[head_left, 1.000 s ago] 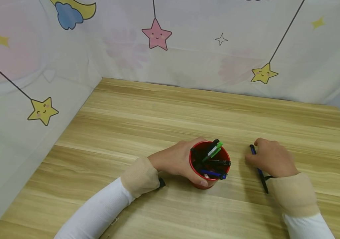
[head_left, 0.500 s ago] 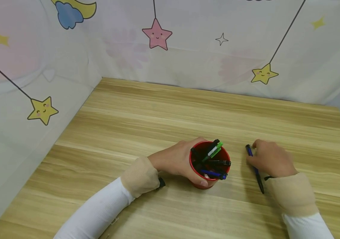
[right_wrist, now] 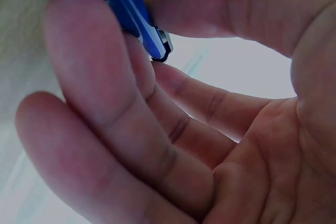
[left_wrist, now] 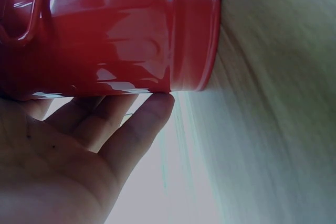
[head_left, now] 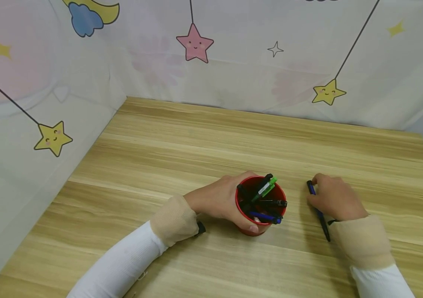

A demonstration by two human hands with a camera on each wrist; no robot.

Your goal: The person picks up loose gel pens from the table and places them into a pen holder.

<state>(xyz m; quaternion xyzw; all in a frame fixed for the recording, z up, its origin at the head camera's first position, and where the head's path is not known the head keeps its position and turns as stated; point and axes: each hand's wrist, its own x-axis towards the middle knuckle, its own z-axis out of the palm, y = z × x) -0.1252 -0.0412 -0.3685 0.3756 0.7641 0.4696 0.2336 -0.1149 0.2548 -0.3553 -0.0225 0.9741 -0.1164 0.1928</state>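
My left hand (head_left: 222, 200) grips a red pen cup (head_left: 254, 229) from its left side, thumb at the front and fingers behind. The left wrist view has the fingers (left_wrist: 139, 129) against the cup's glossy wall (left_wrist: 121, 35). Inside the cup stand several pens, among them a green-clipped pen (head_left: 263, 191) and a blue pen (head_left: 265, 217). To the right of the cup, my right hand (head_left: 338, 198) pinches a blue and black pen (head_left: 322, 221) low at the tabletop. In the right wrist view the thumb (right_wrist: 194, 9) and fingertips meet around the blue pen (right_wrist: 134, 11).
The wood-grain table (head_left: 196, 140) extends behind and in front of the hands. A pale curtain with printed stars (head_left: 195, 42) borders its back and left side. A small black piece (head_left: 201, 228) shows beside the left cuff.
The pen by my right hand has shifted slightly left, and the right fingers have drawn closer around it. My left hand and the pen cup have stayed still.
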